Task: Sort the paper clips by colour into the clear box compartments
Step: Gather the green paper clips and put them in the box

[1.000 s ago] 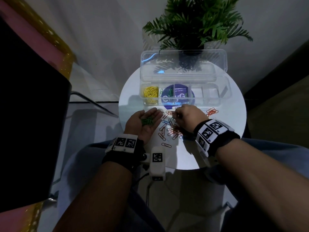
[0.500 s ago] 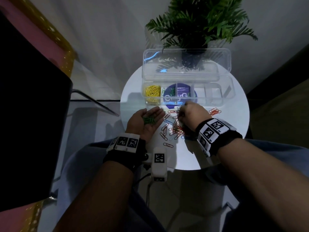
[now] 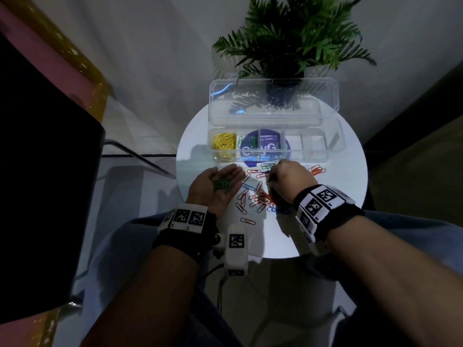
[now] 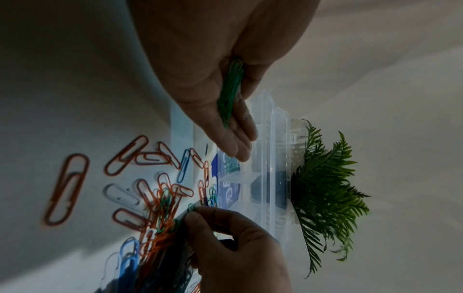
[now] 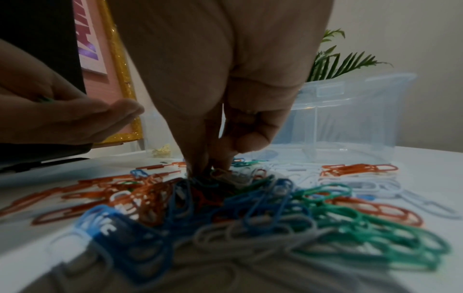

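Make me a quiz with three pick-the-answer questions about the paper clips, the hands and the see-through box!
1. Where do the yellow paper clips lie?
A. In the leftmost compartment of the clear box
B. In the left hand
C. Loose on the white table

2. What colour are the clips cupped in the left hand?
A. Orange
B. Green
C. Blue

3. What is the right hand doing?
A. Lying flat and open on the table
B. Holding the box lid
C. Reaching its fingers down into the mixed pile

Answers:
1. A: the head view shows the yellow heap in the box's end compartment at the person's left.
2. B: green clips lie along the upturned palm.
3. C: the right wrist view shows curled fingers meeting among the loose clips; whether they hold one is blurred.
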`<control>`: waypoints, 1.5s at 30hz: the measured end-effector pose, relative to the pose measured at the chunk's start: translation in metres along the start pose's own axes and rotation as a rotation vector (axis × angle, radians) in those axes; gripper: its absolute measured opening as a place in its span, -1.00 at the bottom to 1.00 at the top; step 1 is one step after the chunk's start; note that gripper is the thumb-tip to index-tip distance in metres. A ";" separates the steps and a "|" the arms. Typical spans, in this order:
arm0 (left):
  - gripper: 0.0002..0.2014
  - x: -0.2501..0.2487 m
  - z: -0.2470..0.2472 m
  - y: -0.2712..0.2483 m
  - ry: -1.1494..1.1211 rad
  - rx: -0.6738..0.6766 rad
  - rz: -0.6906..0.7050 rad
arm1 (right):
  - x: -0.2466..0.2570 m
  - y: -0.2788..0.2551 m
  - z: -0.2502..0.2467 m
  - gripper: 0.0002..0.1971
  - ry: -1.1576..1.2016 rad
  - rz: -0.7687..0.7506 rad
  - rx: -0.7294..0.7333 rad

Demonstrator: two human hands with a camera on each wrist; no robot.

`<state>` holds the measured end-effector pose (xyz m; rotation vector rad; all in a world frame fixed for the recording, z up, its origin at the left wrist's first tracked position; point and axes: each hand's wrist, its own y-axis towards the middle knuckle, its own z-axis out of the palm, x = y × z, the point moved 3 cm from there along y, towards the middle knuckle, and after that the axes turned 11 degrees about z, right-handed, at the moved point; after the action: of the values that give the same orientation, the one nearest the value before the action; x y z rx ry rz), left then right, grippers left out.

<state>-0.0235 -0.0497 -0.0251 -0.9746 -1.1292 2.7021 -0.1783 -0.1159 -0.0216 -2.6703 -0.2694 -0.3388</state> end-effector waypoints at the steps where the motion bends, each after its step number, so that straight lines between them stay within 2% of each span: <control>1: -0.59 0.000 0.000 0.000 0.000 0.001 0.000 | -0.001 0.000 -0.001 -0.84 0.005 -0.002 0.014; 5: -0.60 0.001 0.001 0.000 -0.001 0.006 -0.006 | -0.003 -0.003 -0.003 -0.79 0.036 -0.019 0.059; 7: -0.60 0.001 0.002 0.000 -0.010 0.003 -0.007 | -0.003 -0.005 -0.008 -0.79 0.105 -0.042 -0.016; 10: -0.60 0.001 0.002 0.000 -0.013 -0.001 -0.001 | -0.001 -0.012 -0.019 -0.92 0.251 -0.115 -0.114; 12: -0.60 0.002 0.001 0.000 -0.005 -0.004 0.003 | 0.002 -0.017 -0.021 -0.89 0.250 -0.193 -0.085; 14: -0.59 0.001 0.001 0.000 -0.002 -0.011 0.008 | 0.006 -0.019 -0.016 -0.81 0.141 -0.234 0.022; 17: -0.60 0.001 0.001 0.000 -0.002 -0.017 0.007 | 0.010 -0.020 -0.003 -0.78 -0.034 -0.219 0.142; 22: -0.59 0.001 0.001 0.000 0.005 -0.016 0.007 | 0.010 -0.020 0.001 -0.75 -0.106 -0.208 0.119; 32: -0.60 0.001 0.002 -0.001 0.026 -0.018 0.013 | 0.004 -0.018 0.000 -0.76 -0.005 -0.126 0.031; 37: -0.60 0.002 0.002 -0.001 0.022 -0.024 0.012 | 0.011 -0.021 0.002 -0.73 -0.063 -0.138 0.087; 45: -0.59 0.002 0.003 -0.002 0.026 -0.021 0.009 | 0.012 -0.019 0.000 -0.79 -0.007 -0.103 0.104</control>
<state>-0.0268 -0.0499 -0.0233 -1.0174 -1.1542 2.6812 -0.1718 -0.0981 -0.0107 -2.5609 -0.4162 -0.3378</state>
